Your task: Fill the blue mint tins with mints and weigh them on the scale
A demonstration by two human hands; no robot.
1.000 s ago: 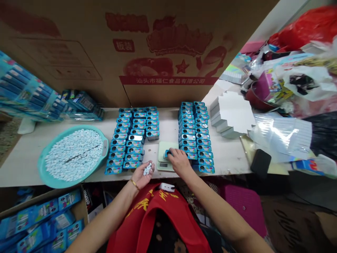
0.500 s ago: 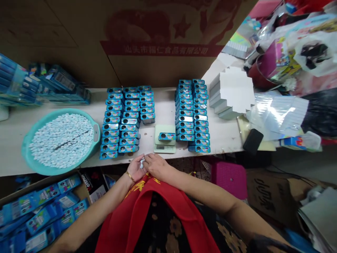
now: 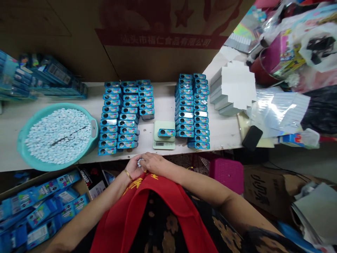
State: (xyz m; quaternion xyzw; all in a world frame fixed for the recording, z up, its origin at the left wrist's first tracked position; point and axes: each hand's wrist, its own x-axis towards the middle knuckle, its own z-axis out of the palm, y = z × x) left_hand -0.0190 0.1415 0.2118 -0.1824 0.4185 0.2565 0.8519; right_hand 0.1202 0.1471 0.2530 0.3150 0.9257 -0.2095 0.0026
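Observation:
My left hand (image 3: 133,167) is cupped palm-up at the table's front edge, holding several small pale blue candies (image 3: 140,162). My right hand (image 3: 155,163) lies against it, its fingers curled over the candies; the fingertips are partly hidden. Just beyond them, a blue tin (image 3: 166,133) with a dark round opening stands on a pale green digital scale (image 3: 164,144). To the left, a turquoise basin (image 3: 94,130) holds a heap of the same candies, with a dark thin stick lying across them.
Rows of blue tins (image 3: 108,122) stand left of the scale, and more tins (image 3: 184,121) stand right of it. White cut cards (image 3: 238,84) are stacked farther right, near a black phone-like object (image 3: 252,138). A large cardboard box (image 3: 158,66) forms the back; a magenta stool (image 3: 226,174) is below.
The whole view has shifted slightly. My hands stay together at the table edge, with the right fingers moved a little over the candies in the left palm. The tin remains on the scale.

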